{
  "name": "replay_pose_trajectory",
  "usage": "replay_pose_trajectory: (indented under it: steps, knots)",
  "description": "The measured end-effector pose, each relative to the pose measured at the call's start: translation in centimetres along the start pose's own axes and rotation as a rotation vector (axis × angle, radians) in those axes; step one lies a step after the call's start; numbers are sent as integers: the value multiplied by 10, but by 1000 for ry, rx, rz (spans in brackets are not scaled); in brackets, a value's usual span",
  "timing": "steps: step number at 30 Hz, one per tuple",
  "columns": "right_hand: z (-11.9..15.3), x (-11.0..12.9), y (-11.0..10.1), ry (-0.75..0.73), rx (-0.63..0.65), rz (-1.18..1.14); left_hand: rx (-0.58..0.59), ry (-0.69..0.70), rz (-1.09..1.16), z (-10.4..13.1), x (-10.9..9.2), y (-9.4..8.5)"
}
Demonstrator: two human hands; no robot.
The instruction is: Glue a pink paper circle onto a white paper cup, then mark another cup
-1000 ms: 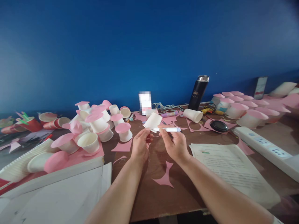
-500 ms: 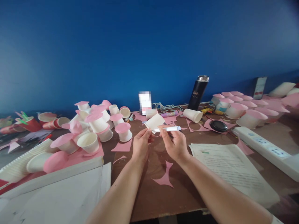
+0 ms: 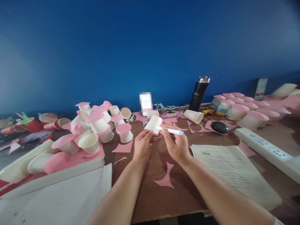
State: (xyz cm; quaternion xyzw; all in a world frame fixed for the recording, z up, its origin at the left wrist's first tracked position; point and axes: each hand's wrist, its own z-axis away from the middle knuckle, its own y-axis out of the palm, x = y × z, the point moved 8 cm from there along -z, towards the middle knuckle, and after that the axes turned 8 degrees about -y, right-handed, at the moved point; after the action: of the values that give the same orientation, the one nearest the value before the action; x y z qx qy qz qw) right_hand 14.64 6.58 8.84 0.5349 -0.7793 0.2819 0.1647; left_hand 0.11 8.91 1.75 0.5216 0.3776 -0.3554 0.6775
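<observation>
Between the fingers of my left hand (image 3: 142,141) is the edge of a small piece of white paper (image 3: 153,123), its far end curling upward. My right hand (image 3: 176,142) grips a white marker (image 3: 172,131) with a pale lilac end. The marker lies nearly level and its tip meets or almost meets the paper; I cannot tell whether it touches. Both hands hover over the brown table, and a pink paper scrap (image 3: 166,177) lies on the table between my forearms.
Several white paper cups with pink paper discs (image 3: 123,128) crowd the left; more stand in rows (image 3: 251,116) at right. A dark flask (image 3: 199,93) stands by the blue wall. Printed sheets (image 3: 232,172), a power strip (image 3: 264,145) and a round black object (image 3: 219,126) lie at right.
The white paper has turned and now curls more. In my right hand the marker has tilted, its lilac end lower and its tip nearer the paper.
</observation>
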Motion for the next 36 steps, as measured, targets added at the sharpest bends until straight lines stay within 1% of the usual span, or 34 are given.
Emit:
replay_pose_trajectory:
  steps: [4,9,13,18,22,27,33,36]
  knots:
    - [0,2,3,-24,33,13,24,7,-23,1,-1,3]
    - [0,1,-2,-44,-27,29,24,14,-27,1,-1,3]
    - [1,-3,4,-14,24,-25,44,30,-38,1,-2,6]
    - [2,-4,2,7,3,-29,32,60,-83,1,-3,6]
    - [2,-4,6,19,63,-54,36,57,-101,0,-1,6]
    - [-1,2,0,-26,-10,-9,35,66,-128,1,-1,6]
    - [-2,2,0,-36,5,18,18,58,-199,2,-1,4]
    - [-1,0,-3,-14,-32,42,4,69,-231,2,-3,4]
